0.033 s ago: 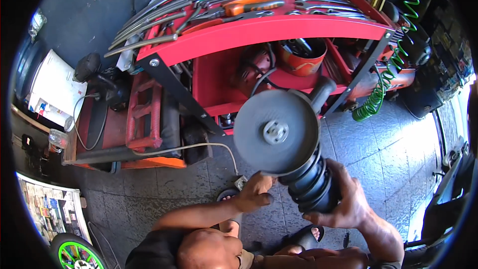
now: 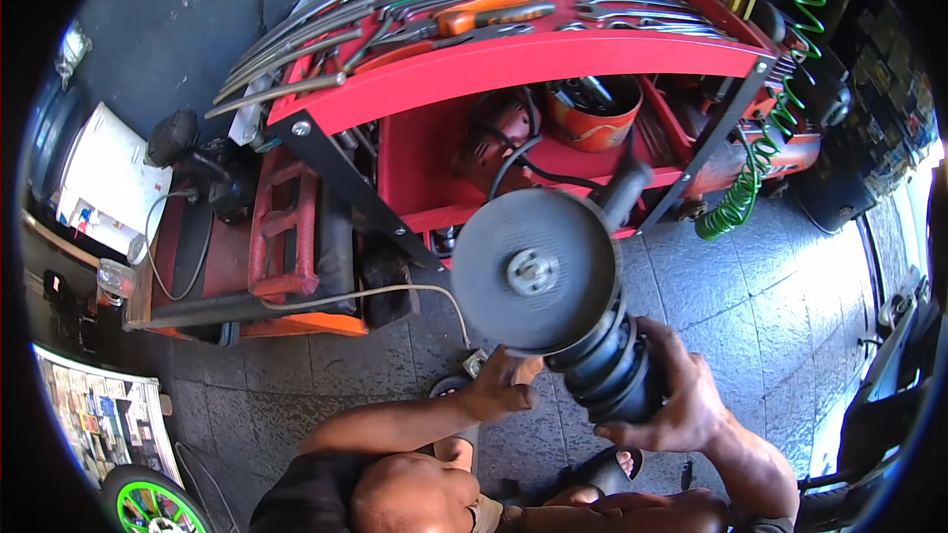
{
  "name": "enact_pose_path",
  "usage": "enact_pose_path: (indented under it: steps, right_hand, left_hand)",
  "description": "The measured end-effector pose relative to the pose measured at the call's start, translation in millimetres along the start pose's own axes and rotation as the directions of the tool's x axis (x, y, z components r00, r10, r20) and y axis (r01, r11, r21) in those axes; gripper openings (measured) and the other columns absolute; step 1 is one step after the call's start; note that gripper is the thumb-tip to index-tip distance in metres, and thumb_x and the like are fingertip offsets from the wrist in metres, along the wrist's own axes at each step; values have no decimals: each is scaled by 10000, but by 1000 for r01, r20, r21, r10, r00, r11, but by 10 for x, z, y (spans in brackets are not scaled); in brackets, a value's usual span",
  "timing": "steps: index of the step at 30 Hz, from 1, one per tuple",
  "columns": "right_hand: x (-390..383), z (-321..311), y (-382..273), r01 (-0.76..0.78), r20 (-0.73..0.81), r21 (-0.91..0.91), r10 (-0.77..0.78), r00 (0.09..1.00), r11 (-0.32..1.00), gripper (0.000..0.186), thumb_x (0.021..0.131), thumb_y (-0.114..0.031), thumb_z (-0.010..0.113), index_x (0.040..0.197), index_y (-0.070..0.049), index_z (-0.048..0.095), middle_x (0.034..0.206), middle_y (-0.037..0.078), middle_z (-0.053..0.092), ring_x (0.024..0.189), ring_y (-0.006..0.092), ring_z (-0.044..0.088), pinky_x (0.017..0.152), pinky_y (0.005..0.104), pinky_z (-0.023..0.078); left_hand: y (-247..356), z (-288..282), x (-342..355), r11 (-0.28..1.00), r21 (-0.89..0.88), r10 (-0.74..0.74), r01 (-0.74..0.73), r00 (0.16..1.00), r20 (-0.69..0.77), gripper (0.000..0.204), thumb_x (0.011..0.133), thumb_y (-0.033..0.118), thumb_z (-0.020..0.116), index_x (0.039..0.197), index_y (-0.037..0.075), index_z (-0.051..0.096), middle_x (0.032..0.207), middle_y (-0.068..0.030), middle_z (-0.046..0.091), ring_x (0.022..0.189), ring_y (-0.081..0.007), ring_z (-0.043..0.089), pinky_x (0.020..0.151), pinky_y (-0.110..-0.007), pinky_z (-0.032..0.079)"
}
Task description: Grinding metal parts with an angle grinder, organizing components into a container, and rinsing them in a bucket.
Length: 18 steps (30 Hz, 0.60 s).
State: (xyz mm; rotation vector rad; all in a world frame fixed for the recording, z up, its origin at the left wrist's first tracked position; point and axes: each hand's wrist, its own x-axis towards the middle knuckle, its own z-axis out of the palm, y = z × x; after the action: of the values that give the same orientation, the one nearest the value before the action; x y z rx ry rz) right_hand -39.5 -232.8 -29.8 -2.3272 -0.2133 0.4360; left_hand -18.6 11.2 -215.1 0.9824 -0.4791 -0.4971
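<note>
Right hand [image 2: 681,405] is wrapped tight round the black body of the angle grinder [image 2: 592,336], held up over the tiled floor [image 2: 731,306] in front of the red tool cart [image 2: 513,59]; left hand [image 2: 504,385] pinches the disc [image 2: 533,271] edge. Best to steady the body w/ the right hand & keep fingers off the disc face

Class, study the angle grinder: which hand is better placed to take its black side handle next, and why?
Probably the left hand. It only rests by the disc's lower edge, while the right hand wraps the grinder body and carries it. The side handle sticks out beyond the disc.
</note>
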Motion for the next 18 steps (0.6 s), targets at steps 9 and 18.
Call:
enact_pose_path:
  steps: [9, 18]
  right_hand:
    - [200, 332, 52, 121, 29, 43, -122, 992, 992, 1242, 678, -543, 875, 1545, 18, 185, 1299, 338, 581, 1102, 478, 655, 953, 506, 549]
    - [364, 688, -8, 271, -240, -91, -285, 928, 958, 1083, 760, -487, 814, 1530, 48, 271, 1138, 233, 570, 1040, 394, 667, 770, 452, 599]
  left_hand:
    - [700, 569, 335, 940, -327, -205, 100, 931, -303, 972, 746, 603, 819, 1443, 52, 424, 1349, -131, 564, 1234, -260, 598, 1099, -456, 476]
    - [957, 629, 292, 991, 30, 127, -131, 839, -530, 899, 712, 518, 848, 1369, 28, 476, 1288, -89, 566, 1265, -273, 563, 1106, -475, 461]
